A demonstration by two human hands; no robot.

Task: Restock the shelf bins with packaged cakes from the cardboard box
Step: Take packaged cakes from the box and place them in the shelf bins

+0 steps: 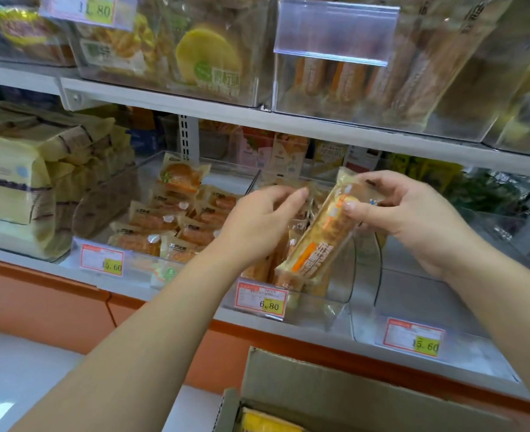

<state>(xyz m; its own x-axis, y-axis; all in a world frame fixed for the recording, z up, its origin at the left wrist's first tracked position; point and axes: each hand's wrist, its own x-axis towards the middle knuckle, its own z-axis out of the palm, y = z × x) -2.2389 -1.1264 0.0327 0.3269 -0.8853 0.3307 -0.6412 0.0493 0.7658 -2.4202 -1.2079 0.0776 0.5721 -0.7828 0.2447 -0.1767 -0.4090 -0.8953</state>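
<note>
Brown cardboard box is sitting below the shelf edge; my right hand is pinching a long clear-wrapped cake over the clear plastic bin, my left hand hovering slack-fingered alongside.

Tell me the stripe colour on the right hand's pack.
Orange stripe on the cake pack, head view.

White shelf boards on a slotted upright above an orange base panel
</note>
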